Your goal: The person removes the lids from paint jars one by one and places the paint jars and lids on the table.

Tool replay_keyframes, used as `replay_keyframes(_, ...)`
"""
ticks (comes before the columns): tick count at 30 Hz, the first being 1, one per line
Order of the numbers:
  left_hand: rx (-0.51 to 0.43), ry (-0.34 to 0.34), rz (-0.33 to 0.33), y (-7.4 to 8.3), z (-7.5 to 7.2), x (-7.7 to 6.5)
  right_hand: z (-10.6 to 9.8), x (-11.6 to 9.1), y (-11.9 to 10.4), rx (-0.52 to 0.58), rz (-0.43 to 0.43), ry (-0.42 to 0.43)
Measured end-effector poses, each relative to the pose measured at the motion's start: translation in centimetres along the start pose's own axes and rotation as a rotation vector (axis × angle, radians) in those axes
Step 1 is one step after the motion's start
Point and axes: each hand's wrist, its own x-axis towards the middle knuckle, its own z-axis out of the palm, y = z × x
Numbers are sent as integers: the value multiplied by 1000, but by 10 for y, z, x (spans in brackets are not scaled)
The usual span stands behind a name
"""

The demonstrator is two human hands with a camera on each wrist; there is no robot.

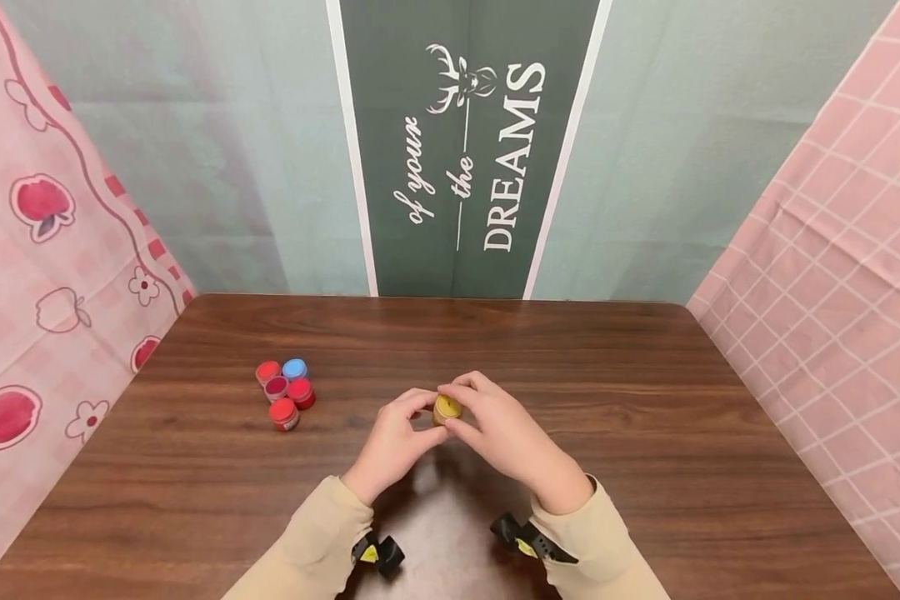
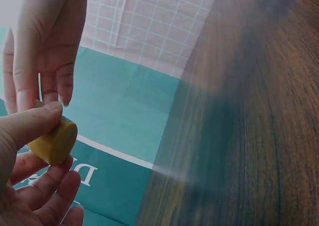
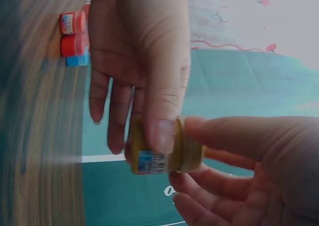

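Observation:
A small yellow paint jar (image 1: 447, 407) is held between both hands, raised over the middle of the table. My left hand (image 1: 396, 437) grips the jar's body between thumb and fingers, its thumb lying across a printed label (image 3: 154, 162) in the right wrist view. From the other side, my right hand (image 1: 510, 433) pinches the lid end (image 3: 192, 153) with thumb and fingers. In the left wrist view the jar's smooth yellow bottom (image 2: 62, 143) faces the camera.
Several small paint jars stand clustered on the brown wooden table (image 1: 607, 375) to the left: red jars (image 1: 283, 413), a dark red one (image 1: 276, 387) and a blue one (image 1: 295, 370). Fabric hangs behind, with a pink grid cloth (image 1: 847, 250) on the right.

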Motion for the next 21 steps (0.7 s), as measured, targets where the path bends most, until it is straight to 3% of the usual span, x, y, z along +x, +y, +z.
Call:
replay_keyframes(6,11,-10,19,2,-1,1,-4,0,2,48,-99,-60)
replay_keyframes(11,1,-25,12,2,-1,0,-4,-2,2,95,-109,-93)
replay_keyframes(16,19,13,41,2,-2,0,-3,-2,-2,129,-46,-25)
replay_keyframes(21,-10,3,21,2,-1,0,0,-1,-4,-44,110,91)
